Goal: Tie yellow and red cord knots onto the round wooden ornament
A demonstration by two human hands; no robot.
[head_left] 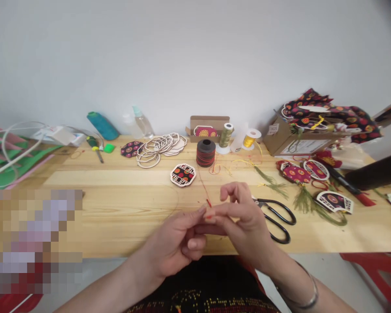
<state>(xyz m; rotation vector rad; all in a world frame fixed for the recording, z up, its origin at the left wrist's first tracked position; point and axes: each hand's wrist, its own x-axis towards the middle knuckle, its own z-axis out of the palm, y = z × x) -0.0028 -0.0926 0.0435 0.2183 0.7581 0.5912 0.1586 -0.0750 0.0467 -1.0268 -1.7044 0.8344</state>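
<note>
Close to the front edge of the table, my left hand [184,239] and my right hand [244,221] meet at the fingertips. Both are closed in a pinch on a thin red cord [209,203], whose short end sticks up above the fingers. A fine thread runs from there toward the dark spool of red thread [206,154]. Just beyond my hands lies an octagonal patterned ornament [183,175] with a pale cut-out frame. Black-handled scissors [280,213] rest beside my right hand, their blades partly hidden behind it.
Pale cut-out frames [158,150] lie stacked farther back. Spools of green thread [226,135] and yellow thread [250,139] stand by the wall. At right are a cardboard box [280,134] of patterned fabric and tasselled ornaments [295,171]. A screwdriver [94,145] lies left.
</note>
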